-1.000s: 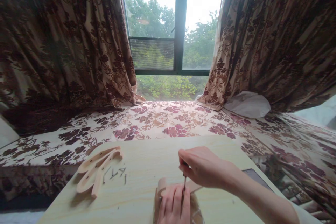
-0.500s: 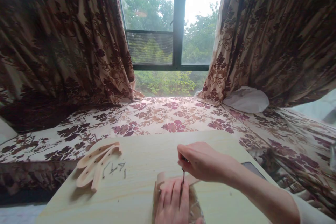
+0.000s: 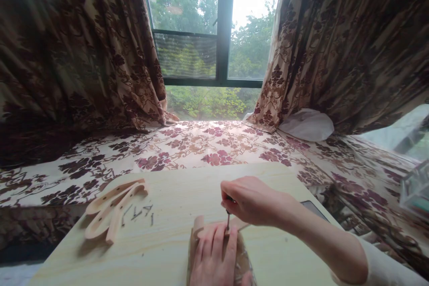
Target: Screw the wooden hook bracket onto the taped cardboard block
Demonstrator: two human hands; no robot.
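My left hand (image 3: pixel 214 257) holds a curved light wooden piece (image 3: pixel 199 223) down against a brown block (image 3: pixel 250 261). Its fingers reach forward over the wood, with the thumb low on the right. Closed in a fist, my right hand (image 3: pixel 246 199) grips a screwdriver (image 3: pixel 228 221). The thin shaft points straight down beside my left index finger, its tip on the wooden piece. Most of the handle is hidden in the fist, and I cannot make out a screw under the tip.
Curved wooden hangers or similar pieces with dark holes (image 3: pixel 115 210) lie on the left of the pale table (image 3: pixel 167 250). Beside them are several screws (image 3: pixel 137 212). A dark flat device (image 3: pixel 314 210) rests behind my right forearm. Floral cloth (image 3: pixel 214 143) covers the ledge by the window.
The view has shifted slightly, so everything sits a little further left. Both hands keep their places on the work, with the screwdriver still upright.
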